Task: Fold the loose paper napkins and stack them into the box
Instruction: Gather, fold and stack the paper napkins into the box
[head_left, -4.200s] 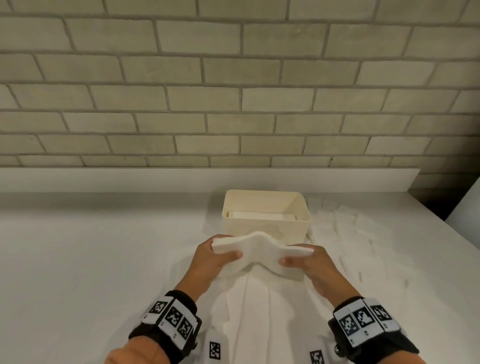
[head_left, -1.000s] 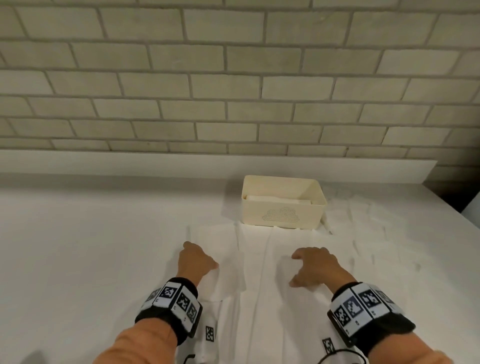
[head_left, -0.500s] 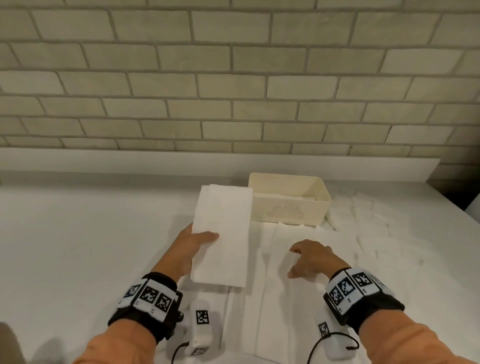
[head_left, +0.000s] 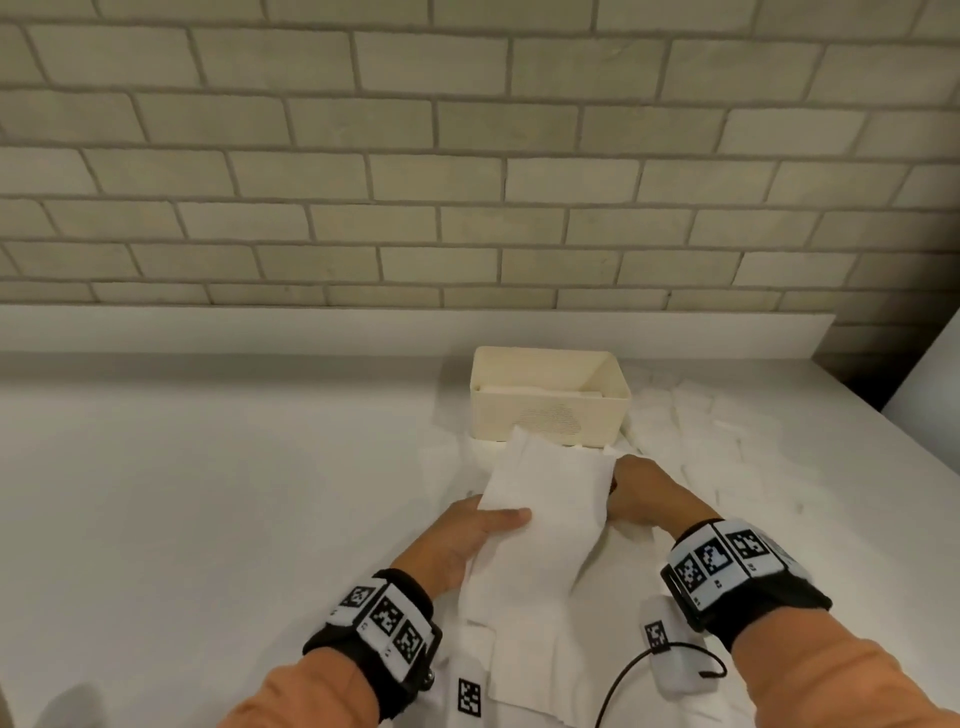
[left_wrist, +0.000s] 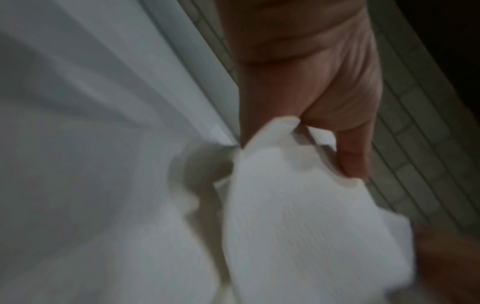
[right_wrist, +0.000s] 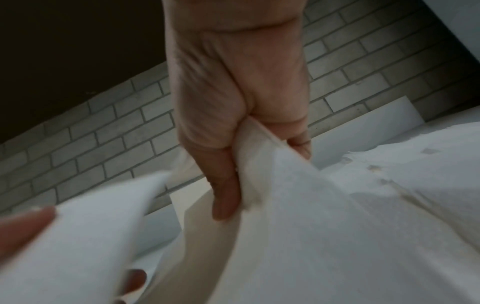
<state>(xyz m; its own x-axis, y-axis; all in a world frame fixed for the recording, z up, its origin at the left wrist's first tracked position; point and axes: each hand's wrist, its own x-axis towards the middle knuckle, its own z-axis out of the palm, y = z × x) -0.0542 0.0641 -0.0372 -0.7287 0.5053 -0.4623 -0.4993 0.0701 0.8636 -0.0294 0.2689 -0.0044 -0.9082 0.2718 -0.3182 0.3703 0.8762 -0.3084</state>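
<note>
A white paper napkin (head_left: 545, 499) is lifted off the table between both hands, just in front of the cream box (head_left: 550, 410). My left hand (head_left: 483, 525) pinches its left edge, thumb on top. My right hand (head_left: 631, 491) grips its right edge with curled fingers. The left wrist view shows the napkin (left_wrist: 298, 216) caught at my fingertips (left_wrist: 350, 162). In the right wrist view the napkin (right_wrist: 298, 205) is clamped under my thumb (right_wrist: 223, 195). Folded napkins (head_left: 535, 389) lie inside the box.
More loose napkins (head_left: 524, 649) lie flat under my hands, and several spread to the right of the box (head_left: 727, 436). A brick wall (head_left: 467, 156) with a white ledge (head_left: 363, 327) runs behind. The table's right edge (head_left: 893, 431) is near.
The left hand has carried the napkin rightward to the middle. The right hand has left the table and taken hold of the napkin's right edge.
</note>
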